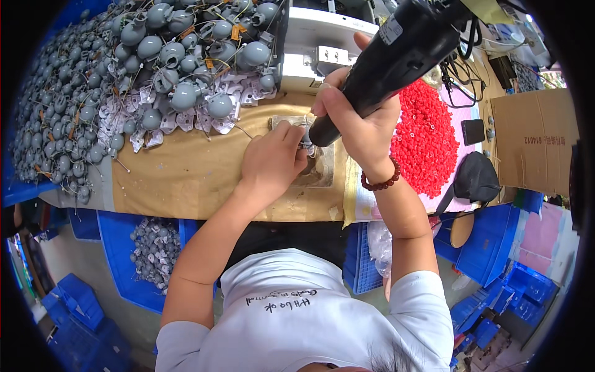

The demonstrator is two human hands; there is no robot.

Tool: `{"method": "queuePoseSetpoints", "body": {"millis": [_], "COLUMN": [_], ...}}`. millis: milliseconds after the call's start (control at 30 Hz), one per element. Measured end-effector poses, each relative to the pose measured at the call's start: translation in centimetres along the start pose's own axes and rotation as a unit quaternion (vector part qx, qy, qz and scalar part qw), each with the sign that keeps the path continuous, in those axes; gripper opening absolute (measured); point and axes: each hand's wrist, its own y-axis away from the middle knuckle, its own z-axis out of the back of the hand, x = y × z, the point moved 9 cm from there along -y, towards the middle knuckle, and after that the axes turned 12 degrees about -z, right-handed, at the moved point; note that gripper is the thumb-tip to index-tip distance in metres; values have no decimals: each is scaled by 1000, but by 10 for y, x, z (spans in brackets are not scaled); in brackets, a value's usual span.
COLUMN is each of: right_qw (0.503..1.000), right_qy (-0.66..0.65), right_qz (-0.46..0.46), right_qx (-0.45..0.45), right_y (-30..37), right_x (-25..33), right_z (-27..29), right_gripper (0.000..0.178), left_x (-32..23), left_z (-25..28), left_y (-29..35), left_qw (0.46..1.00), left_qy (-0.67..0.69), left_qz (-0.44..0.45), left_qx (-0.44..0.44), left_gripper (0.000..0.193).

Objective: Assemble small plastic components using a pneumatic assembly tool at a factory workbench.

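My right hand (369,130) is wrapped round a thick black electric screwdriver (390,62), which slants down to the left. Its lower end meets a small grey part (305,137) that the fingers of my left hand (268,160) pinch from the left side. Most of that part is hidden by the fingers and the tool, so its exact shape cannot be made out. Beneath both hands lies a flat, worn square plate (323,177) on the brown-covered bench (186,186). The screwdriver's tip is out of sight.
Grey ball-shaped housings with wires (185,96) are heaped at the left and far left, beside white plastic pieces (214,121). Small red parts (424,142) form a pile at the right, near a black pouch (477,177) and a cardboard box (539,142). Blue bins (108,248) stand below the bench.
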Motion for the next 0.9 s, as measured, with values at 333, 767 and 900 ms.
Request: {"method": "queuePoseSetpoints", "body": {"millis": [333,767,900], "right_qw": [998,982,980], "right_qy": [-37,145,131], "right_qz": [22,47,67], "right_qx": [37,108,133], "right_y": [6,23,27], "right_x": [3,-13,-12], "right_z": [-10,-13,-14], "right_gripper": [43,70,70], "left_x": [1,0,2], "left_z": [0,3,-2], "left_y": [1,-1,-2], "left_qw": [1000,997,998], "left_qy": [0,50,52], "left_qz": [-1,-37,-28], "left_qx": [-22,-35,-5], "left_gripper": [32,28,29]}}
